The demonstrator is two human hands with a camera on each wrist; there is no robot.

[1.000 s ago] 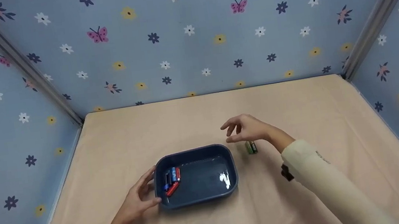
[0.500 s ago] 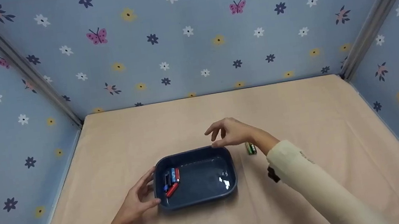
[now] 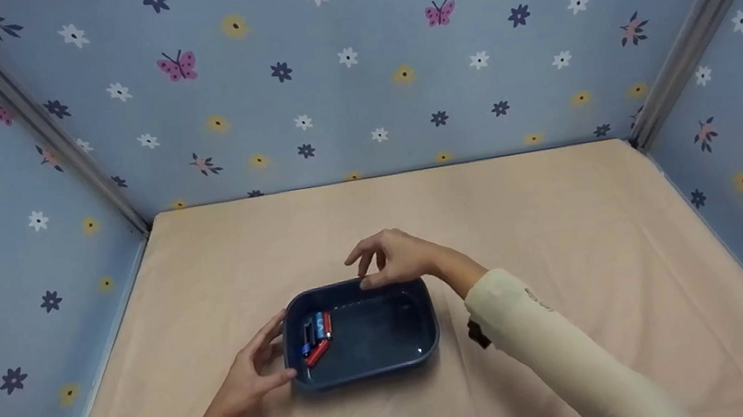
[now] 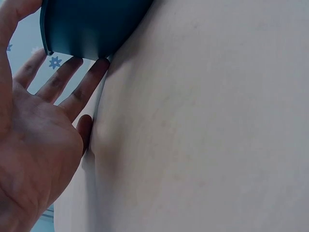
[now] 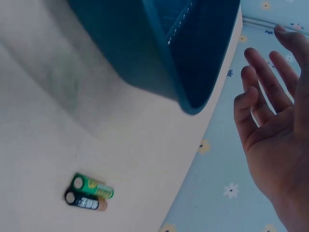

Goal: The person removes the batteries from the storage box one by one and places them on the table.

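Observation:
A dark blue rectangular bin [image 3: 375, 335] stands on the table, with several red and blue batteries [image 3: 320, 326] lying at its left end. My left hand [image 3: 247, 382] rests against that end, thumb at the near corner; in the left wrist view its fingers [image 4: 87, 89] are nearly straight, tips at the bin's wall. Above the bin's far rim hovers my right hand [image 3: 396, 256], fingers loosely bent and holding nothing. The right wrist view has a green battery [image 5: 94, 187] and a black-and-copper battery [image 5: 84, 200] side by side on the table; my right arm hides them in the head view.
A pale cloth [image 3: 524, 209] covers the table. Blue walls [image 3: 355, 94] printed with flowers and butterflies enclose it at the back and both sides, with grey metal posts [image 3: 702, 24] in the corners.
My right hand has moved left, from above the two loose batteries to over the bin's far rim. The forearm now covers those batteries. My left hand and the bin have stayed put.

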